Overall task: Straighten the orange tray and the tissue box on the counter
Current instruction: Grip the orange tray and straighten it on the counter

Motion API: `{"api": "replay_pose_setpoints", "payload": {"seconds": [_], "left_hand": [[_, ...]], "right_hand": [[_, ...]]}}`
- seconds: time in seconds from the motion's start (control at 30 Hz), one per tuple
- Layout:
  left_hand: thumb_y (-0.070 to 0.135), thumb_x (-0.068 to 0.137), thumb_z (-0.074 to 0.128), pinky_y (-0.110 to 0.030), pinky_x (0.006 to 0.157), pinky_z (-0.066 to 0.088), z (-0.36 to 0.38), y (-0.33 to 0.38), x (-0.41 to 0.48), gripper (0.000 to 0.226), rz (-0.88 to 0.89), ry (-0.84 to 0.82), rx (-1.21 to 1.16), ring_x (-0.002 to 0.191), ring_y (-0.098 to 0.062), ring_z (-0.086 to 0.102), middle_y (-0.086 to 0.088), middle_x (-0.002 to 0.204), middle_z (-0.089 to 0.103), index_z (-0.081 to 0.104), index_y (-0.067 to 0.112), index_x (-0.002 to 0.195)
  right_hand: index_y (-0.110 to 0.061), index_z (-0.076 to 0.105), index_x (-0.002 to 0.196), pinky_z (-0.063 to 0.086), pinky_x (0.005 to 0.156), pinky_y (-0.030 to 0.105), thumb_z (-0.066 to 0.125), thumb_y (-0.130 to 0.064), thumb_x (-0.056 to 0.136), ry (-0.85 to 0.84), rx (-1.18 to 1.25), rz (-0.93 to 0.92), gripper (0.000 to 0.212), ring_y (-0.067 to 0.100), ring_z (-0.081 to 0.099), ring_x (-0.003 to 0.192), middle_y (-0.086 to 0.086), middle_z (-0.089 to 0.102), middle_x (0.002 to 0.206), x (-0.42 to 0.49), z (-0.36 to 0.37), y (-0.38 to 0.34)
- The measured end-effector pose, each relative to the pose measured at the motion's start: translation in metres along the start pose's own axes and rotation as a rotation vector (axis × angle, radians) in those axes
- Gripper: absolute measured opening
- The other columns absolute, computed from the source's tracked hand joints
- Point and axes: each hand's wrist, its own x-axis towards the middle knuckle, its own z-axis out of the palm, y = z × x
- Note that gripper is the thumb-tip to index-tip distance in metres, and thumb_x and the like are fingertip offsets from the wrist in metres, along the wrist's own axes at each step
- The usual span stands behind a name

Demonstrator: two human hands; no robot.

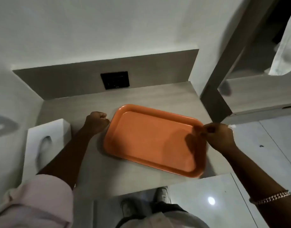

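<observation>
An empty orange tray [146, 139] lies skewed on the grey counter [95, 168], its right corner reaching past the counter's right end. My left hand [96, 121] is curled at the tray's left rim and touches it. My right hand [219, 137] pinches the tray's right rim. A white tissue box [42, 142] sits at the counter's left end, beside my left forearm, with its oval slot facing up.
A dark wall plate [115, 79] is set in the backsplash behind the tray. A white wall closes the counter on the left. To the right the counter ends at a dark frame [213, 102]; a glossy tiled floor [264, 155] and my shoes [162, 194] lie below.
</observation>
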Motion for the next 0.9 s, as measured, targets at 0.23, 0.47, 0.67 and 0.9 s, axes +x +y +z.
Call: {"api": "replay_pose_setpoints", "payload": {"seconds": [0.23,0.47,0.67,0.9], "left_hand": [[-0.001,0.075,0.066,-0.026,0.054,0.056,0.006,-0.008,0.003,0.020,-0.110,-0.047,-0.163,0.059,-0.025,0.065,-0.015,0.066,0.070,0.073,0.012,0.062],[-0.003,0.073,0.070,-0.045,0.079,0.058,0.008,-0.016,0.001,0.009,-0.081,-0.069,-0.204,0.067,-0.028,0.065,-0.010,0.067,0.070,0.076,0.003,0.072],[-0.006,0.071,0.071,-0.055,0.084,0.058,-0.005,-0.024,0.000,0.007,-0.106,-0.022,-0.277,0.082,-0.041,0.071,-0.026,0.083,0.074,0.075,-0.002,0.075],[-0.010,0.076,0.069,-0.030,0.056,0.059,-0.016,-0.034,0.003,0.006,-0.170,0.054,-0.360,0.054,-0.026,0.063,-0.006,0.049,0.067,0.072,-0.005,0.075]], "right_hand": [[-0.007,0.075,0.068,0.055,0.082,0.037,0.069,-0.002,0.076,-0.018,0.117,0.341,0.011,0.033,0.071,0.077,0.015,0.073,0.069,-0.015,0.004,0.008],[0.001,0.075,0.074,0.059,0.083,0.048,0.070,0.001,0.076,-0.018,0.210,0.442,0.005,0.039,0.071,0.078,0.021,0.073,0.075,-0.020,0.012,0.013],[-0.004,0.072,0.076,0.059,0.079,0.046,0.069,0.003,0.080,-0.047,0.173,0.376,0.008,0.025,0.067,0.067,0.013,0.069,0.069,0.013,0.001,-0.004],[-0.007,0.073,0.072,0.062,0.078,0.048,0.073,0.000,0.076,-0.088,0.122,0.278,0.008,0.028,0.072,0.069,0.018,0.073,0.072,0.069,0.002,-0.043]]}}
